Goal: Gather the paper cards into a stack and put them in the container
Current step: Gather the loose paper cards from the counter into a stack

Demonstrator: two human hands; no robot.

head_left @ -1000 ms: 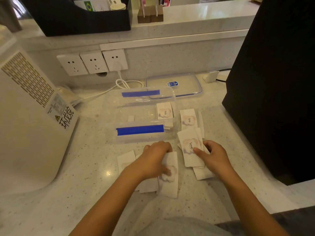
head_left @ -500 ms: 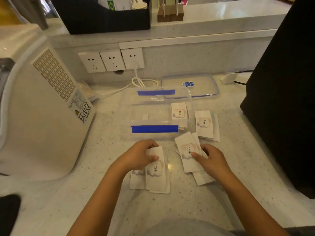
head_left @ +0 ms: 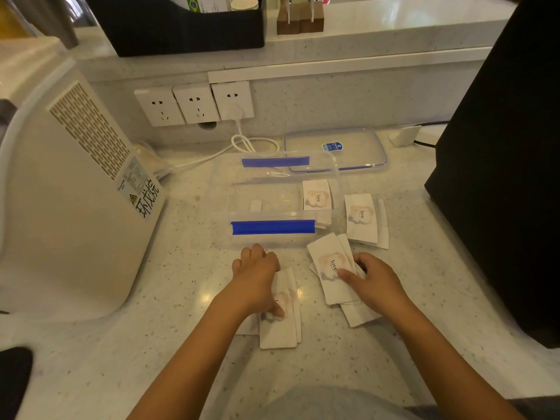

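Observation:
White paper cards printed "love" lie on the speckled counter in small piles. My left hand (head_left: 257,275) rests on the near-left pile (head_left: 280,325), thumb pressing its top card. My right hand (head_left: 374,281) lies on a fanned pile (head_left: 330,268), thumb on its top card and fingers curled over the right edge. A third pile (head_left: 362,218) lies apart, right of the container. The clear plastic container (head_left: 272,201) with blue clips stands open just beyond my hands, a few cards (head_left: 316,197) at its right end.
The container's clear lid (head_left: 336,148) lies behind it. A large white appliance (head_left: 60,192) stands at the left, a big black object (head_left: 503,177) at the right. Wall sockets (head_left: 194,103) and a white cable (head_left: 242,144) sit at the back.
My left hand has pulled its cards together into a tighter pile and moved up over it. My right hand stays on the fanned pile, barely shifted.

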